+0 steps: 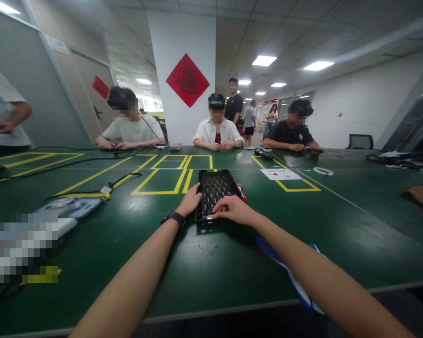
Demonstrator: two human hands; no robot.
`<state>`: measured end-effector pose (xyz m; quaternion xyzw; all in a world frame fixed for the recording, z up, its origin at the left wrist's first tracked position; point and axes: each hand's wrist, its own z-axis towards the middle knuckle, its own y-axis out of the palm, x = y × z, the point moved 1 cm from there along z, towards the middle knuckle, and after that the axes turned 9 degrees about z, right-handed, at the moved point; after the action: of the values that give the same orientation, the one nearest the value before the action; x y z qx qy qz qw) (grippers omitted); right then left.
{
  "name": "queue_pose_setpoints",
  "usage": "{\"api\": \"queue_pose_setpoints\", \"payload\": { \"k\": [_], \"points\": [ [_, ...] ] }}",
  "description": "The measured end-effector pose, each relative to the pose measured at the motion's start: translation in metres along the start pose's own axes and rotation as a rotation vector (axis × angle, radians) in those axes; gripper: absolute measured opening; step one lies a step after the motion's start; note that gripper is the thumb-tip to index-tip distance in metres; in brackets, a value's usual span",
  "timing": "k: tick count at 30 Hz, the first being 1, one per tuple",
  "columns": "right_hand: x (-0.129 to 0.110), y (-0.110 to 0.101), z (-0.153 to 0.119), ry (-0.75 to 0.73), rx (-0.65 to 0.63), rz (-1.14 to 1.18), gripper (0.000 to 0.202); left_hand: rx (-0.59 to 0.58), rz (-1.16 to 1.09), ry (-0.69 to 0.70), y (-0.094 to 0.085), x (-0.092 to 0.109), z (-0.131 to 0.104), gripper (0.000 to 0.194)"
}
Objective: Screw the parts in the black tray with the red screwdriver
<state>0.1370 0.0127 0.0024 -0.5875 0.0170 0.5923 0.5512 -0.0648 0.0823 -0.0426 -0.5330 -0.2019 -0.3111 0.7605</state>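
Observation:
A shallow black tray (215, 172) lies on the green table in front of me, with rows of small shiny pieces inside whose kind I cannot make out. My left hand (189, 201) is closed on the tray's left edge, thumb on the rim, with a dark band on the wrist. Over the tray's near right part, my right hand (232, 209) is in a pinch; its fingertips are close to a small yellowish piece at the near end. What those fingers hold, if anything, is hidden. Beside the tray's right wall lies a red object (242, 192), partly covered.
Yellow tape marks the green table (134, 253). A blue-and-white item (296, 277) lies under my right forearm. Cables and a blue-white packet (74, 205) are on the left; a white sheet (281, 174) and white ring (323, 172) are on the right. Several people sit opposite.

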Motion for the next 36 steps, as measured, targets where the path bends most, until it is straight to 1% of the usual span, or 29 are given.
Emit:
{"api": "queue_pose_setpoints", "payload": {
  "k": [6,14,22,30,36],
  "points": [
    [0.0014,0.0011,0.0002,0.015,-0.011,0.007,0.023,0.008,-0.018,-0.005,-0.0013,0.0024,-0.0016,0.060],
    [-0.0016,0.0001,0.0002,0.001,0.005,-0.003,0.025,0.007,-0.024,0.000,-0.0015,0.0023,-0.0018,0.059],
    [0.0015,0.0011,-0.0003,0.013,-0.016,0.011,0.023,0.013,-0.030,-0.004,-0.0020,0.0051,-0.0025,0.060],
    [-0.0015,-0.0003,-0.0001,-0.005,0.009,-0.038,0.024,0.017,-0.019,-0.002,-0.0022,0.0055,-0.0026,0.057],
    [-0.0005,-0.0001,-0.0013,0.018,-0.003,-0.024,0.023,0.010,-0.010,-0.002,-0.0018,0.0048,-0.0020,0.059]
  ]
}}
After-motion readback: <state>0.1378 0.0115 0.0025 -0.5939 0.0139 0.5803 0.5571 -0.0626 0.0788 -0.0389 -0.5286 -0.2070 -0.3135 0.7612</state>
